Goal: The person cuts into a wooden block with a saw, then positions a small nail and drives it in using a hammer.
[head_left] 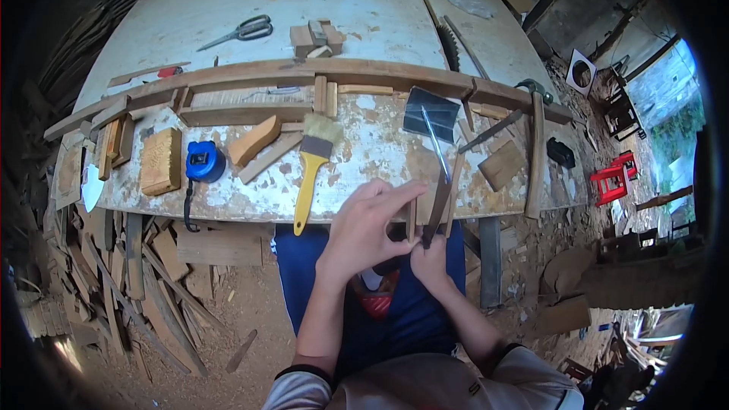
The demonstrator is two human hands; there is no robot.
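Observation:
My left hand is at the table's front edge, with thumb and fingers closed on the two ends of a small thin wooden piece. Close beside it, my right hand is closed around the lower end of a dark, narrow, flat tool, which slants up and away over the edge. Its exact kind I cannot tell. A shiny metal rod runs from a black square plate toward the dark tool. A yellow-handled paintbrush rests left of my left hand.
The worn worktable carries a long wooden rail, blue tape measure, wooden block, scissors, saw blade and black object. Scrap wood covers the floor at left; a red stool stands at right.

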